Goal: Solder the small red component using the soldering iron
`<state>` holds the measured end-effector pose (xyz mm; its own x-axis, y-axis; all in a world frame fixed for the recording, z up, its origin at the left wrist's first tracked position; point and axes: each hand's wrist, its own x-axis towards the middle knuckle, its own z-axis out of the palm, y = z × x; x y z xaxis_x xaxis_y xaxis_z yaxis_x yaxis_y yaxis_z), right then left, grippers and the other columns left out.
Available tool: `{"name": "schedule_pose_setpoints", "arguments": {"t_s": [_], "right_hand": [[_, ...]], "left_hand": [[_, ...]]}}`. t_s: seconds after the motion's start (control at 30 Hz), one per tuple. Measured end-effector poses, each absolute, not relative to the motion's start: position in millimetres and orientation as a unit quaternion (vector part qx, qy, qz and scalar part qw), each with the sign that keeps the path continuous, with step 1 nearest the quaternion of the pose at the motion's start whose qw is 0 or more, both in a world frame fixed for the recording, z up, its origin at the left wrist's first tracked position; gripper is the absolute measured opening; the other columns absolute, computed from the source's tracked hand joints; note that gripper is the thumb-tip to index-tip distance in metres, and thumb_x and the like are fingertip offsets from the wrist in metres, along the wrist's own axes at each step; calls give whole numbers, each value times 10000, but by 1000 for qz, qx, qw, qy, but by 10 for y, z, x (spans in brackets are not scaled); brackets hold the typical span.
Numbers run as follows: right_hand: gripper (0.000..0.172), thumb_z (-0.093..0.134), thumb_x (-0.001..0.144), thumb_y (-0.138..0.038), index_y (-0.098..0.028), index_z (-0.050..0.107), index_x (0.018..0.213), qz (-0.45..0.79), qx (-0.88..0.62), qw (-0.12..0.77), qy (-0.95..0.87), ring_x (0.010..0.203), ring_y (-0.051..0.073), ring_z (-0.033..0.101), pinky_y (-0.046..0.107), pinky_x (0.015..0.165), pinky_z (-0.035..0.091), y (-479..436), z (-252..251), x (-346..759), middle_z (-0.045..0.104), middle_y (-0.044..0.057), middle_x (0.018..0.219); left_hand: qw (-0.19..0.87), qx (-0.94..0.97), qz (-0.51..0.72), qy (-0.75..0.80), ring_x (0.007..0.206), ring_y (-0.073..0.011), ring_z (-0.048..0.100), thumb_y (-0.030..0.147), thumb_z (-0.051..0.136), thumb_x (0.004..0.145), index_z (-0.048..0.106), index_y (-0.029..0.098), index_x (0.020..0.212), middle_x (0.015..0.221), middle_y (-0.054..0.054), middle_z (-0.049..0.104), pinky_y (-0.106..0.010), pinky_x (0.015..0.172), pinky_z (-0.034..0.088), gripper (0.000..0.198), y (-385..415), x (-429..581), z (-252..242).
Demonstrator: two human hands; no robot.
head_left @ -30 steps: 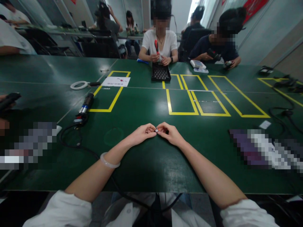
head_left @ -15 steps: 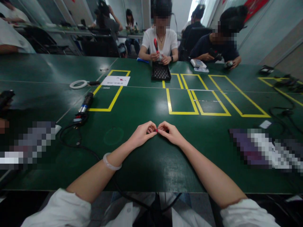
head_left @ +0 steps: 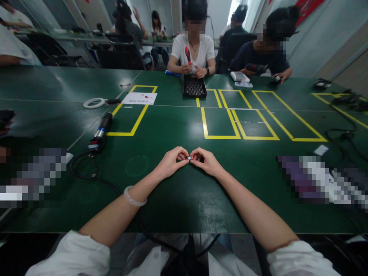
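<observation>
My left hand [head_left: 171, 161] and my right hand [head_left: 206, 161] meet fingertip to fingertip over the green table [head_left: 172, 199], near its front middle. Between them they pinch a tiny silvery part [head_left: 189, 157] with a hint of red. Both hands have the fingers curled in a pinch. A pale bangle [head_left: 134, 196] sits on my left wrist. The part is too small to name.
An electric screwdriver [head_left: 102, 127] with a black cable [head_left: 83, 168] lies to the left. Yellow tape rectangles [head_left: 238, 122] mark the table. Across it, a person in white holds a red tool over a black tray [head_left: 194, 88]. More cables [head_left: 345, 134] lie at right.
The hands stay joined and shift only slightly. The small part turned between the fingertips, showing red half a second ago and silvery now.
</observation>
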<state>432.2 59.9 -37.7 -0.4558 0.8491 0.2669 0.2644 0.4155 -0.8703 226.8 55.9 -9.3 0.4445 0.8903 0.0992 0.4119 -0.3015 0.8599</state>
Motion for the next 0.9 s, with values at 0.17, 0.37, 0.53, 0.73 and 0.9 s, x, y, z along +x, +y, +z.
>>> {"name": "schedule_pose_setpoints", "arguments": {"t_s": [0.17, 0.37, 0.53, 0.73, 0.9], "right_hand": [[116, 617, 854, -230, -187, 612, 962, 368, -362, 368, -773, 753, 136, 587, 263, 682, 459, 594, -365, 4319, 625, 21, 863], [103, 612, 864, -224, -191, 621, 961, 310, -355, 335, -816, 809, 154, 580, 282, 741, 454, 571, -354, 4305, 621, 30, 887], [120, 609, 870, -228, -196, 629, 984, 318, -356, 334, -812, 806, 148, 583, 272, 733, 456, 573, -360, 4319, 625, 30, 901], [118, 624, 852, -252, -194, 630, 955, 327, -382, 373, -780, 779, 144, 571, 267, 697, 453, 612, -362, 4343, 610, 39, 901], [165, 648, 824, -286, -177, 621, 945, 399, -411, 378, -727, 657, 117, 532, 254, 632, 437, 657, -415, 4354, 601, 6, 778]], "left_hand": [[419, 734, 301, 442, 816, -150, 609, 366, 619, 824, 598, 166, 927, 912, -45, 622, -286, 754, 497, 225, 556, 2285, -100], [420, 734, 277, 456, 759, -143, 575, 358, 574, 841, 590, 162, 884, 817, -16, 608, -263, 706, 447, 201, 567, 2281, -97], [414, 734, 272, 464, 757, -140, 565, 374, 495, 887, 590, 158, 857, 808, -8, 609, -253, 712, 426, 238, 558, 2275, -34], [374, 734, 296, 483, 823, -162, 591, 408, 471, 903, 617, 163, 938, 891, -36, 639, -266, 752, 444, 287, 614, 2177, -20], [240, 732, 330, 546, 942, -194, 594, 435, 448, 909, 624, 174, 1021, 1025, -66, 652, -302, 856, 458, 334, 828, 1788, 88]]}}
